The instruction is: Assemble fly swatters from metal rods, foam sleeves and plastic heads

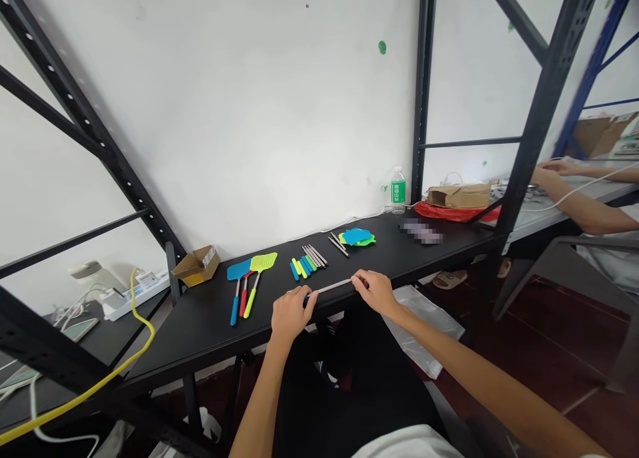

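At the front edge of the table, my left hand (291,313) is closed around a blue handle, of which only a bit shows between thumb and fingers. A thin metal rod (333,286) runs from there to my right hand (372,290), whose fingertips pinch its other end. To the left lie three fly swatters with a blue handle (234,310), a red handle (243,303) and a yellow-green handle (250,303). Beyond my hands are several loose blue, yellow and green handles (303,267), several metal rods (315,255) and a pile of swatter heads (357,237).
An open cardboard box (196,266) stands at the table's left end. A water bottle (398,192) is by the wall, near a red bag (449,212) and another box (459,196). Dark shelf posts (542,112) frame the table. At far right, another person's arms (574,195) reach over a neighbouring table.
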{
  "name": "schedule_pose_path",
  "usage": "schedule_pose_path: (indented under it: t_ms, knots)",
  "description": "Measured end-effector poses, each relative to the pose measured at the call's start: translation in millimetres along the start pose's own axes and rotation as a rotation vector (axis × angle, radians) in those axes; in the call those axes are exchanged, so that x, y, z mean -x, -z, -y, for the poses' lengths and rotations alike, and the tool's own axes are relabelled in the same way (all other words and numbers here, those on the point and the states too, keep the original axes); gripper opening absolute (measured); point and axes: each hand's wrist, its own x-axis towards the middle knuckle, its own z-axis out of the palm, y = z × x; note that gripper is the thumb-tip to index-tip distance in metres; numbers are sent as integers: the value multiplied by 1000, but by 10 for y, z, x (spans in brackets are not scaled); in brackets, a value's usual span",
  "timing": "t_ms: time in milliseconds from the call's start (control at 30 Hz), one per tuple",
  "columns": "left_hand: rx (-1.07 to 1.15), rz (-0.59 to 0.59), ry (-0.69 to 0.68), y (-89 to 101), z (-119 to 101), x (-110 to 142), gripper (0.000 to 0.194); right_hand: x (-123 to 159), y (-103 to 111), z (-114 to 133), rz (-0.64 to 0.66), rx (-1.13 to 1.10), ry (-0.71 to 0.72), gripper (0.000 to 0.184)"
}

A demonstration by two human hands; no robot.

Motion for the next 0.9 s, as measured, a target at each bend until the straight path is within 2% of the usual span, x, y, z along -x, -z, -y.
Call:
schedule_pose_path:
  t_ms: [900]
  knots:
    - [18, -4, -1, -18, 6, -6, 41, 32, -28, -8, -58, 16, 28, 34]
